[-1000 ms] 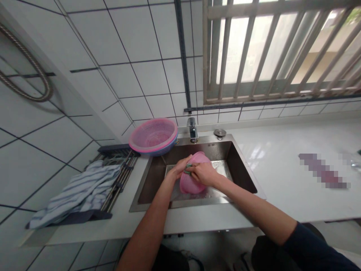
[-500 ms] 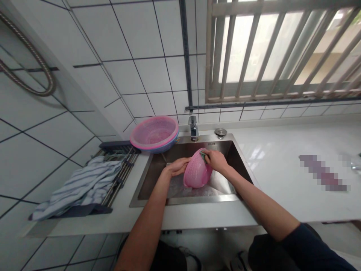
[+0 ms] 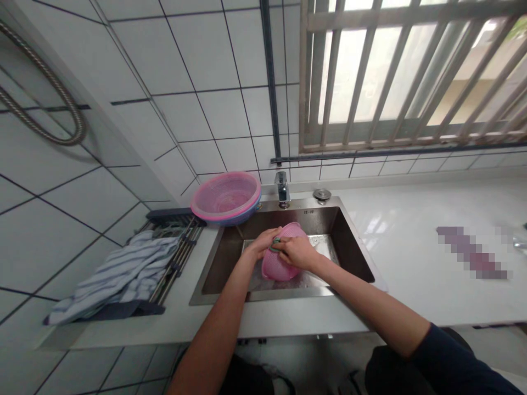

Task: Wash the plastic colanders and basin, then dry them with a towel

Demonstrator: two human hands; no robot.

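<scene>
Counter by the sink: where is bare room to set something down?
Bare white counter lies between the sink and the pixelated patch; a narrow strip borders the sink's front. Crowded: left, with striped cloth on the rack and stacked basins; and mid-sink, with left hand and right hand at the pink basket.

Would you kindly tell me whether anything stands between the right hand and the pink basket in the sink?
Yes: a green pad, held in the right hand, sits between it and the basket, close to the left hand. Nothing else visible stands in the way.
</scene>
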